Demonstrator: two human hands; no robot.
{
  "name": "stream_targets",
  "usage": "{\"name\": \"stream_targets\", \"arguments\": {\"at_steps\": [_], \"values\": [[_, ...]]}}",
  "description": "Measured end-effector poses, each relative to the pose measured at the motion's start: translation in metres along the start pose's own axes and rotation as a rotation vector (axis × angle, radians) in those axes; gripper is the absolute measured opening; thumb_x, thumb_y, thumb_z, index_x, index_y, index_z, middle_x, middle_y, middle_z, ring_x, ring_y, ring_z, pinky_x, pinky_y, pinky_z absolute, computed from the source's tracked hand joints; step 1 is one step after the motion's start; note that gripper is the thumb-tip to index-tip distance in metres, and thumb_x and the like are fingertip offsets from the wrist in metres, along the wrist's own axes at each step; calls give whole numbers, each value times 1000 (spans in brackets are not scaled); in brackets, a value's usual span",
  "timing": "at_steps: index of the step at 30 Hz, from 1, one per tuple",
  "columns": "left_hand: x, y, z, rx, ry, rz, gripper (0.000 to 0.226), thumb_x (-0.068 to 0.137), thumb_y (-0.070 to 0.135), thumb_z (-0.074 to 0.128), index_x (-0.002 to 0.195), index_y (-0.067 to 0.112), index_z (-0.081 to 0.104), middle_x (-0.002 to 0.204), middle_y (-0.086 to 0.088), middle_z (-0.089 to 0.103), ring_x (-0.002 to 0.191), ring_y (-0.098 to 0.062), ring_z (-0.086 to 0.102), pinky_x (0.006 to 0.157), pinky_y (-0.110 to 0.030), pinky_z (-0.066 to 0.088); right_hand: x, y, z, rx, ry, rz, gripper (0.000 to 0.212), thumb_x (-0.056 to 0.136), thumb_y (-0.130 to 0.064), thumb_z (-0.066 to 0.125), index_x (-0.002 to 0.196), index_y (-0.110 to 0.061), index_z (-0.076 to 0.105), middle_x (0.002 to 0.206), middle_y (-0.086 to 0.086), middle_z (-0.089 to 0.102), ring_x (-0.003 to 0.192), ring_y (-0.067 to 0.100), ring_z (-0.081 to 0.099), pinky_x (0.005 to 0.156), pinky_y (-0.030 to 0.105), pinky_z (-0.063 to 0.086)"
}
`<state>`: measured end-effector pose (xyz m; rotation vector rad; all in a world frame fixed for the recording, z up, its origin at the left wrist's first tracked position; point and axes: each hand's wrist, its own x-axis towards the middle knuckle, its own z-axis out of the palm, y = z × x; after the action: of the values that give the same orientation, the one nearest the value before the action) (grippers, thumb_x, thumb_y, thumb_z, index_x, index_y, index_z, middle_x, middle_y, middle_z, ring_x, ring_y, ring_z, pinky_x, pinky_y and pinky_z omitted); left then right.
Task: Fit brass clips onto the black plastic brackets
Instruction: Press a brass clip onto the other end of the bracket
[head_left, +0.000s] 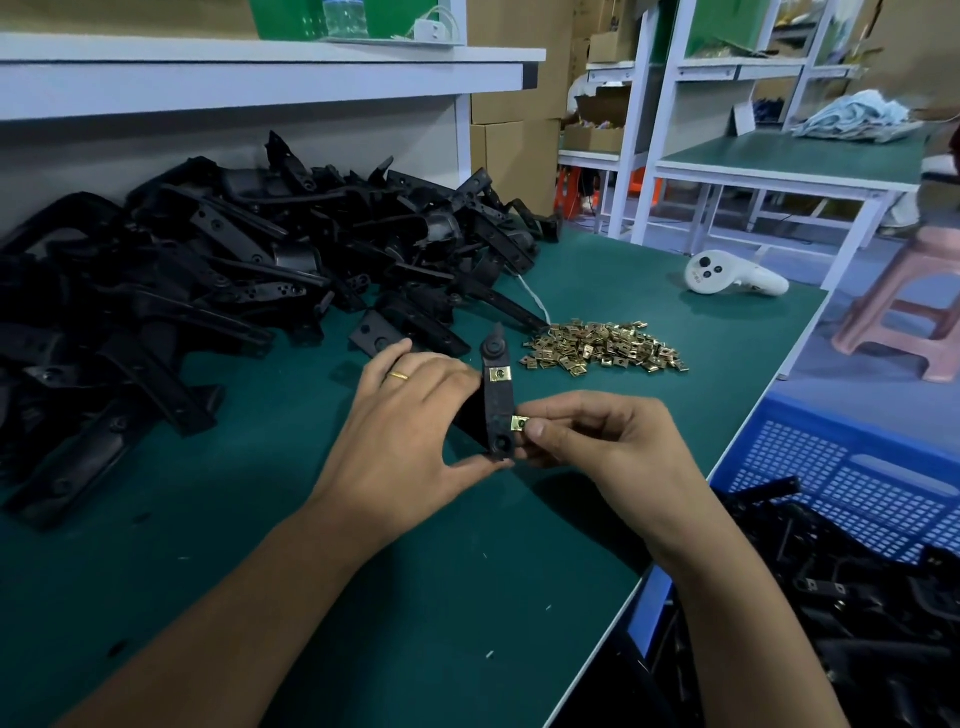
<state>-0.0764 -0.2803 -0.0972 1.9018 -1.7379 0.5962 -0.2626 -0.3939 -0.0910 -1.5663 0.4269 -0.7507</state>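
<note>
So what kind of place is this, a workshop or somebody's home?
Most likely a small factory assembly bench: a heap of black brackets, a pile of brass clips on the green bench, and stacked cardboard boxes behind.

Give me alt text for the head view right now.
Over a green bench, the left hand holds a long black plastic bracket already carrying one brass clip, while the right hand pinches a second brass clip against its edge. Loose clips and brackets lie behind.
</note>
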Motion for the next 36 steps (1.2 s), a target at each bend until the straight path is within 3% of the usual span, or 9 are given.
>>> {"name": "stream_targets", "arguments": {"at_steps": [3,9,21,25,29,33,36], "values": [[0,0,1,-4,0,5,64,84,73,60,123,23,60,124,10,62,126,-11,50,125,-39,20,-1,0,0,-10,-3,-10,12,90,-7,76,99,-10,82,89,13,79,86,30,77,85,32,62],[-2,1,0,-110,-29,27,69,82,71,67,128,20,61,130,9,60,132,-11,48,124,-41,24,-1,0,-10,69,-114,-17,14,83,-11,78,97,-9,82,88,17,78,78,21,72,78,25,58],[-2,9,1,-129,-98,138,72,86,70,65,131,15,62,131,6,61,134,-12,48,125,-40,21,5,4,-18,72,-212,35,13,71,-15,86,82,-11,79,74,9,74,66,13,67,66,19,54],[-2,3,7,-166,-75,43,72,83,73,64,130,18,61,131,9,59,132,-10,46,121,-42,29,8,7,-3,-90,0,41,25,69,-33,90,79,-13,77,70,6,69,62,18,55,58,25,45],[-2,1,5,-145,-58,-130,63,81,75,62,125,29,59,124,17,57,127,-7,45,114,-39,35,3,8,12,-300,174,-11,26,89,-47,75,81,-23,74,69,-2,69,63,9,57,61,30,47],[-7,6,1,-82,-89,-221,67,79,87,50,119,34,58,116,21,56,118,-5,44,109,-33,37,-34,3,11,-116,369,-89,20,104,-27,59,90,-25,73,83,-1,75,76,8,68,70,21,50],[-9,17,-4,-5,-178,-251,71,79,90,42,119,33,58,115,18,58,116,-8,48,108,-34,40,-76,10,21,-236,361,-98,11,101,-21,62,96,-27,71,87,-5,73,81,11,68,74,31,54]]}}
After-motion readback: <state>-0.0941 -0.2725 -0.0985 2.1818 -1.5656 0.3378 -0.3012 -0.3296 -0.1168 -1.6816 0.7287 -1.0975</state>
